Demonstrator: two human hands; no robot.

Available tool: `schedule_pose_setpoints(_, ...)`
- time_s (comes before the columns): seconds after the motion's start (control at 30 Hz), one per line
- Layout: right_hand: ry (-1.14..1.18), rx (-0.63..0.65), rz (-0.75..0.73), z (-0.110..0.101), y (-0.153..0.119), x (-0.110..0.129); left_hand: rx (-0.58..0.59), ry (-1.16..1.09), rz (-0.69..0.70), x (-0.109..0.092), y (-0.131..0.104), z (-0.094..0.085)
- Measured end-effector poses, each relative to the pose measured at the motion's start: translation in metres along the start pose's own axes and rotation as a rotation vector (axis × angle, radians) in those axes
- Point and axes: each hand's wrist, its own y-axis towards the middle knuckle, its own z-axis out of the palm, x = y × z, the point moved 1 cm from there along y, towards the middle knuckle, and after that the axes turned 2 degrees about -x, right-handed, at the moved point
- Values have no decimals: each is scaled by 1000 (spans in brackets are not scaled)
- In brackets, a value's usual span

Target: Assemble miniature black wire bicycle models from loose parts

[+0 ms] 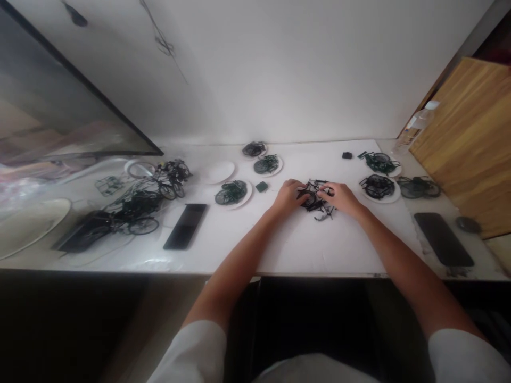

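From my remote station, I observe the left hand [290, 195] and the right hand [338, 196] opposed over a white sheet [315, 247]. The fingers of each are partly bent, with a small gap between thumb and fingers; I cannot determine whether either has a firm hold. The black bicycle parts [308, 200] lie between the hands: the wheel side touches the left thumb and fingertips, and the thin frame pieces sit at the right fingertips. A few loose pieces [324, 216] extend on the near side of the cluster. Outward to the left, a green block [261, 186] is near the left hand, followed by a plate of green parts [249, 193] and a black phone [186, 226]. Outward to the right, a plate of black parts [394, 197] is near the right hand; a dark phone [444, 239] rests farther out. A small black block [347, 155] stands beyond the right hand, toward the wall [303, 69].
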Motion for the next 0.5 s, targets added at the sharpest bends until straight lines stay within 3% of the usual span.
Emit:
schedule_pose_setpoints(0.17, 15, -31, -13, 2, 6, -3, 15, -43, -36, 4, 3, -7)
schedule_pose_setpoints(0.5, -86, -54, -236, 10, -10, 13, -17, -121, -97, 23, 10, -5)
